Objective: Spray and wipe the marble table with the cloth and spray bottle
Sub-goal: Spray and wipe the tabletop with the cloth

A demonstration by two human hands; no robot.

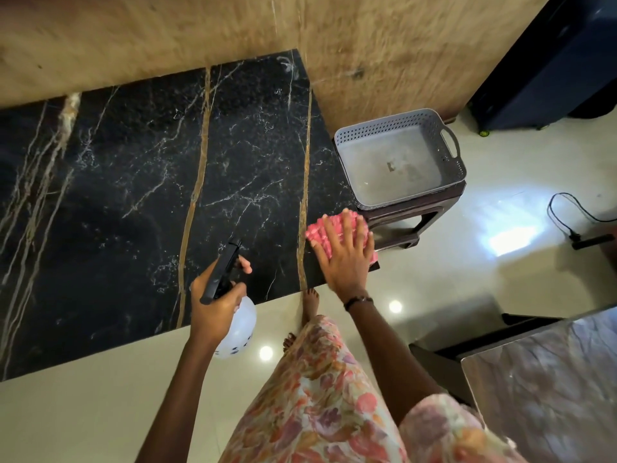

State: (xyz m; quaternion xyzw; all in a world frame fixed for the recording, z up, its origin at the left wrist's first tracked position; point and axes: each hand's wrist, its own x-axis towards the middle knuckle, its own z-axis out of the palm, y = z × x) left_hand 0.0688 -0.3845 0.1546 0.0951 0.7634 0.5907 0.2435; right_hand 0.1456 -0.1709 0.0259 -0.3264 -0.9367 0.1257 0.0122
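Right hand (345, 259) flat, fingers spread on pink cloth (317, 233) at the marble desk's (133, 182) four-o'clock corner for wiping pressure, left hand (217, 295) gripping spray bottle (235, 324) (nozzle aimed deskward) at six o'clock.

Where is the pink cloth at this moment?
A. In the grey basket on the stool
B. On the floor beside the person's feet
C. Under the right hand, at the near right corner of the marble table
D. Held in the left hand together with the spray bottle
C: the right hand lies flat with spread fingers on the pink cloth, at the near right corner of the marble table.
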